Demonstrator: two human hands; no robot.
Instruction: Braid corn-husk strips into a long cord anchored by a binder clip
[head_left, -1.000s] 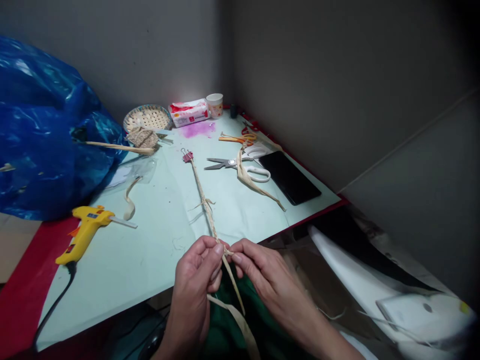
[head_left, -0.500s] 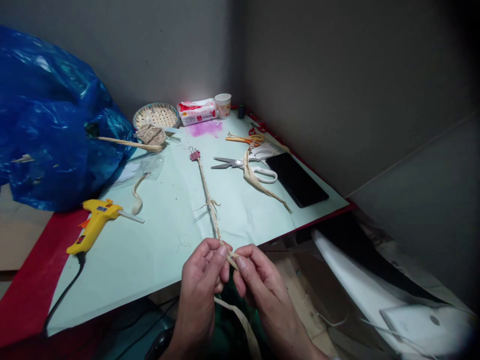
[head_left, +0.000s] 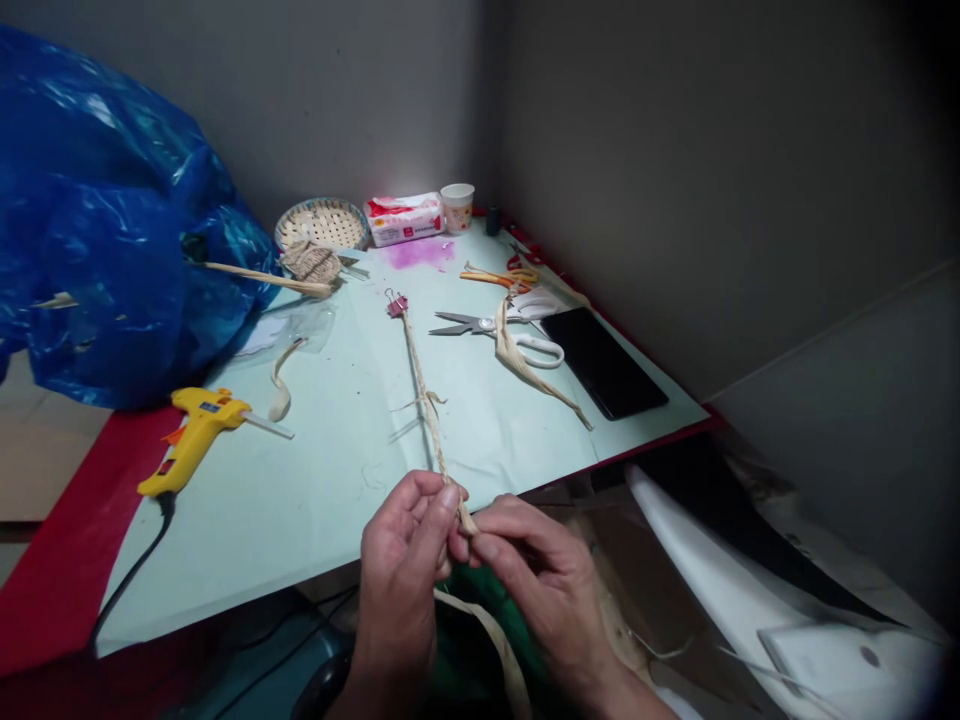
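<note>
A thin braided cord (head_left: 424, 400) of pale dried strips runs from a pink binder clip (head_left: 397, 305) on the table down to my hands at the front edge. My left hand (head_left: 412, 540) pinches the cord between thumb and fingers. Close beside it on the right, my right hand (head_left: 532, 570) pinches the strip just below that point. One long loose strip (head_left: 487, 625) hangs below, between my wrists. White-handled scissors (head_left: 487, 325) lie with blades apart, and a dried husk piece (head_left: 517, 360) rests across their handles.
A yellow glue gun (head_left: 195, 435) lies at left, near a big blue bag (head_left: 120, 220). A black phone (head_left: 604, 362) sits at right. Along the back stand a woven basket (head_left: 322, 222), a tissue pack (head_left: 405, 219) and a paper cup (head_left: 457, 208).
My right hand has turned, its fingers now closer to my left fingertips, and the strip ends between them are drawn together. The view has shifted slightly.
</note>
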